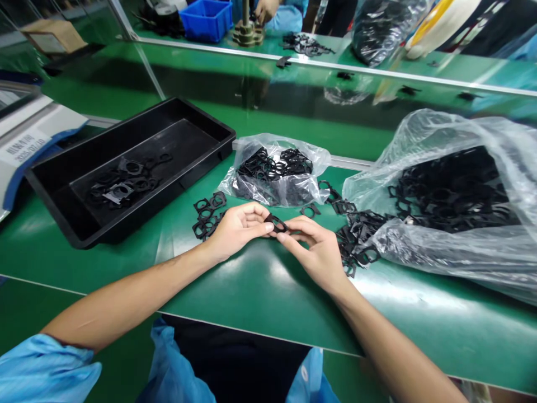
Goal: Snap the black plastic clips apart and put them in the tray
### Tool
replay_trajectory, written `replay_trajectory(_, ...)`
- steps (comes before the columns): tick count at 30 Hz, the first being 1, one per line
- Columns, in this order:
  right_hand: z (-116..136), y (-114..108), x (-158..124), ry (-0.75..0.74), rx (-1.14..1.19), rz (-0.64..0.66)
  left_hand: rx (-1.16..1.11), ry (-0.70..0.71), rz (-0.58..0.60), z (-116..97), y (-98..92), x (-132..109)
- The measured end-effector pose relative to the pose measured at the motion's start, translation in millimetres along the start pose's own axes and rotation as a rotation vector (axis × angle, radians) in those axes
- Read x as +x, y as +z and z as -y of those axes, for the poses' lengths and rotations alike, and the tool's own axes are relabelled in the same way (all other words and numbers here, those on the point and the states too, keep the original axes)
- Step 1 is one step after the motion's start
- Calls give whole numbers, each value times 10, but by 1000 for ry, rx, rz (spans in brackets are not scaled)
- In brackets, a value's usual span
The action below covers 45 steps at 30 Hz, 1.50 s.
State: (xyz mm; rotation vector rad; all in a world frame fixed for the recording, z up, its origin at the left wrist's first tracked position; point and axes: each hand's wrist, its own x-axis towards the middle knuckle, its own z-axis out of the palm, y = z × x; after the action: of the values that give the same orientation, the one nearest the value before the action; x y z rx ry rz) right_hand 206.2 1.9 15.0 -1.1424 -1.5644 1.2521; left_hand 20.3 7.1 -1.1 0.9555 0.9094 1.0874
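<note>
A small black plastic ring-shaped part (277, 223) is pinched between my two hands above the green table. My left hand (240, 226) grips its left end with thumb and fingers. At its right end the fingertips of my right hand (315, 246) are closed on it too. Several similar black parts (205, 215) lie beside my left hand. A bigger loose heap of black parts (356, 232) spreads just right of my right hand. Straight ahead sits a small clear plastic bag (274, 187) full of such parts.
A black tray (205, 151) with some parts inside stands at the left. On the right lies a large open plastic bag (419, 252) of black parts. Behind a metal rail are a blue bin (206, 21) and another person's hand (266, 10).
</note>
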Motion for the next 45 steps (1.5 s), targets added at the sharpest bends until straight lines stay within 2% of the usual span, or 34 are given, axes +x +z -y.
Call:
replay_trajectory(7, -1, -21, 11, -27, -27, 10, 20, -13, 37, 9, -17, 6)
replay_trajectory(15, 28, 0, 5, 12, 3, -7, 74, 44, -12, -14, -23, 18)
replay_trajectory(21, 49, -3, 10, 38, 31, 7, 39, -16, -7, -12, -37, 10)
replay_trajectory(27, 38, -2, 29, 168, 233, 19, -12, -47, 5, -45, -15, -6)
replay_trajectory(32, 12, -15, 39, 224, 315, 108, 24, -29, -24, -83, 2, -14)
replay_trajectory(39, 72, -35, 38, 105, 119, 115, 3, 6, -13, -72, -4, -9)
replay_trajectory(45, 77, -30, 26, 93, 129, 98, -50, -8, -11, -43, -17, 3)
